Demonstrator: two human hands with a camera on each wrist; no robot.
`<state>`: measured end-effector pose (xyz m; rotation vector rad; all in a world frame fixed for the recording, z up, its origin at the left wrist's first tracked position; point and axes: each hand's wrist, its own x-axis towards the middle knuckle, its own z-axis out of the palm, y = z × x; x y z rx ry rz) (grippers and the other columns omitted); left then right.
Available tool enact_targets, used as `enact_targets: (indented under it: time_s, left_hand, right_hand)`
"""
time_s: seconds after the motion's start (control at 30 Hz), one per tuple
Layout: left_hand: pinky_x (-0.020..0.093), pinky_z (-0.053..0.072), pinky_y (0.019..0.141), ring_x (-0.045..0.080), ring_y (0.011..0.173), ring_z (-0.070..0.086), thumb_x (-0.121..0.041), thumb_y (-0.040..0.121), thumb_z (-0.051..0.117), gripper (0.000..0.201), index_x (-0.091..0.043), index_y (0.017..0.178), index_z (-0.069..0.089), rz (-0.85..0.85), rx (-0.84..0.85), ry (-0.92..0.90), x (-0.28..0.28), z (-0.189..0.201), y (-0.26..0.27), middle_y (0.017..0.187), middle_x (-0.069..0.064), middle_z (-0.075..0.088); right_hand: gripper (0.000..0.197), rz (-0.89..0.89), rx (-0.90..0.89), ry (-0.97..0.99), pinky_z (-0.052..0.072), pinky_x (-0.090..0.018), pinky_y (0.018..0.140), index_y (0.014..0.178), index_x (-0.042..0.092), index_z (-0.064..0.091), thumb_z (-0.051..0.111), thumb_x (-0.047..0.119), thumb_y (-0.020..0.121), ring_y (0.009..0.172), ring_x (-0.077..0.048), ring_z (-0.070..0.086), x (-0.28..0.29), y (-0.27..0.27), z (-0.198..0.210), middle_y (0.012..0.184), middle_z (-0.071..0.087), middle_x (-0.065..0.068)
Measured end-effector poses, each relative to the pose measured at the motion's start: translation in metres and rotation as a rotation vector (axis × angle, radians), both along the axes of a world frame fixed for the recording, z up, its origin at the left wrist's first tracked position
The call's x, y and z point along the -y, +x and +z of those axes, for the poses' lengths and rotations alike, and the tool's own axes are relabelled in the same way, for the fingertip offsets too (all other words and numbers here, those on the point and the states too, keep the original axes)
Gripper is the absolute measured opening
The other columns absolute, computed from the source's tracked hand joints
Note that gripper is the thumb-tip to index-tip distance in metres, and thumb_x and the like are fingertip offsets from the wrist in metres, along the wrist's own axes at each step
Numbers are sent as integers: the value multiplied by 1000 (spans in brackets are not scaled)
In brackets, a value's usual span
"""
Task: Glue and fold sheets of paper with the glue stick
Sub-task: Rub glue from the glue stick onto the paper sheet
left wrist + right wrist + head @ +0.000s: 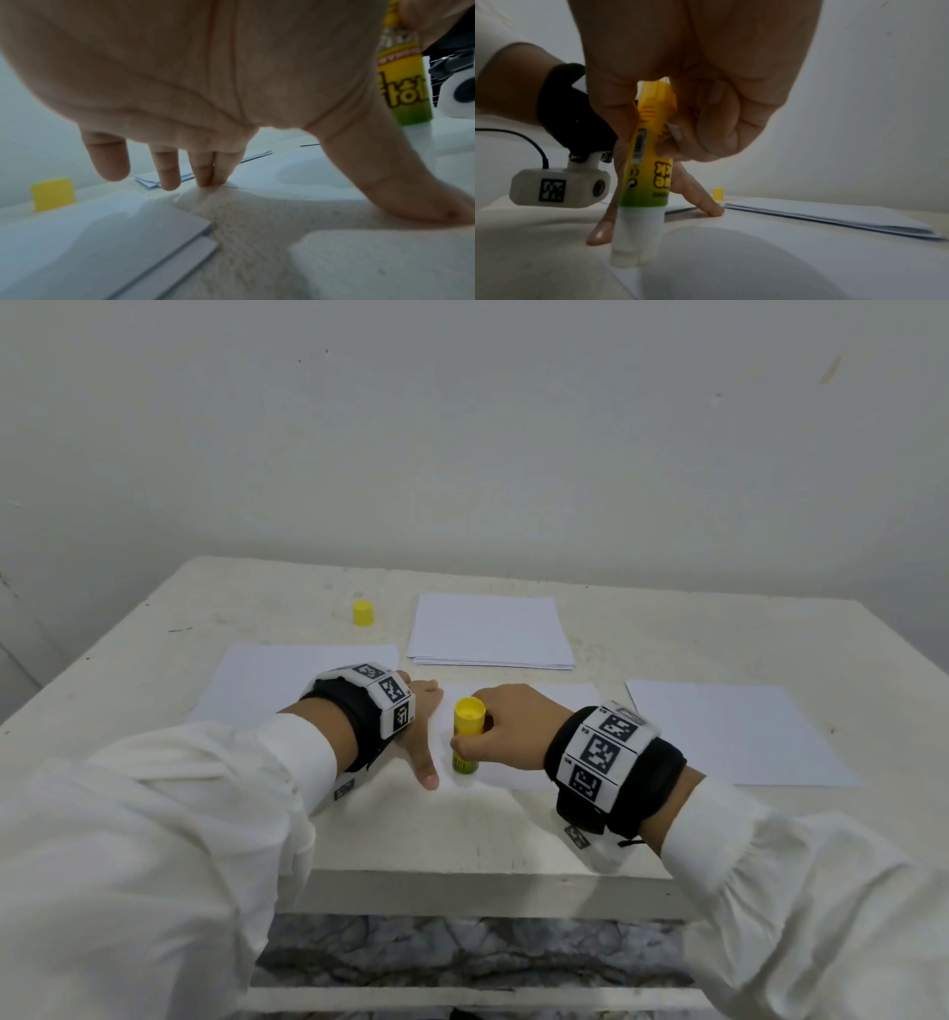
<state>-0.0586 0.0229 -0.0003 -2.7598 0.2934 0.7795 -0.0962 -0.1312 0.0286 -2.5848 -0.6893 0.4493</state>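
Note:
My right hand (pixel 485 731) grips a yellow-green glue stick (pixel 466 737) upright, fingers curled round its barrel. In the right wrist view the uncapped white tip of the glue stick (pixel 631 243) presses down on the left edge of a white sheet (pixel 757 263) near the table's front. My left hand (pixel 425 737) lies spread just left of the stick, fingers straight. Its fingertips (pixel 208 180) and thumb (pixel 416 199) press at the sheet's (pixel 518 762) left edge. The stick's yellow cap (pixel 363 613) stands apart at the back left.
A stack of white paper (pixel 490 631) lies at the back middle of the white table (pixel 667 634). Single sheets lie to the left (pixel 257 680) and right (pixel 729 731). The table's front edge (pixel 488 870) runs just below my wrists.

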Motion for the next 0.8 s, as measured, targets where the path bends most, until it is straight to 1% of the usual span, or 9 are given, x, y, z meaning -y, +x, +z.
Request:
enact_targets:
  time_s: [0.1,0.17,0.23,0.37,0.5,0.57,0.63,0.7,0.8]
  left_hand:
    - [50,27,111,32,139,22,-74,52,75,124,-14,146,19,17,-7,-5,-2,-1,2,155,1,20]
    - [49,30,109,30,134,28,-75,50,74,120,-13,140,25,-1,0,-28,-4,-4,3,150,0,27]
    - [48,31,107,30,132,30,-75,50,74,116,-12,136,28,-9,6,-37,-6,-6,4,148,0,29]
    - [45,32,104,29,130,32,-73,52,75,109,-13,131,32,-20,18,-39,-5,-6,3,146,1,32]
    - [45,33,104,29,129,33,-76,49,74,112,-13,132,33,-19,21,-34,-5,-7,5,146,1,32]
    - [45,31,105,29,130,32,-75,51,75,116,-13,137,28,-24,33,-37,-4,-8,5,147,0,31]
    - [46,26,108,29,137,25,-72,54,75,127,-14,148,12,-21,32,-16,-2,-7,5,153,-2,24]
    - [47,21,112,29,142,17,-71,56,75,131,-20,151,1,-22,11,17,1,-4,4,157,-2,16]
    - [48,20,112,30,141,18,-72,53,76,129,-23,151,8,-32,-8,37,6,0,6,156,1,19]
  right_hand:
    - [26,-40,12,-10,35,-24,58,69,17,46,62,31,84,64,-11,45,20,-2,1,69,49,4]
    - [25,-86,11,-7,35,-24,58,69,15,46,62,29,84,65,-13,45,37,-2,1,69,49,4]
    - [24,-130,15,-14,35,-24,58,71,14,48,62,29,84,66,-13,45,56,-2,2,69,49,4]
    - [22,-235,17,-12,35,-24,59,81,6,57,62,27,84,68,-14,46,95,-2,3,75,52,0]
    - [30,-324,12,1,38,-27,62,93,-1,62,62,27,83,72,-16,49,125,-2,2,82,57,-5]
    - [26,-335,-5,-9,36,-26,60,86,0,59,62,26,84,68,-14,46,130,1,3,78,54,-3]
    - [23,-359,-9,-12,33,-26,57,74,9,52,62,26,84,62,-13,43,130,10,7,71,48,0]
    - [28,-410,29,5,30,-26,54,66,14,44,62,26,84,60,-14,41,126,28,11,65,44,1]
    - [33,-495,79,12,28,-26,50,61,15,39,59,26,85,61,-18,41,117,58,13,61,40,0]
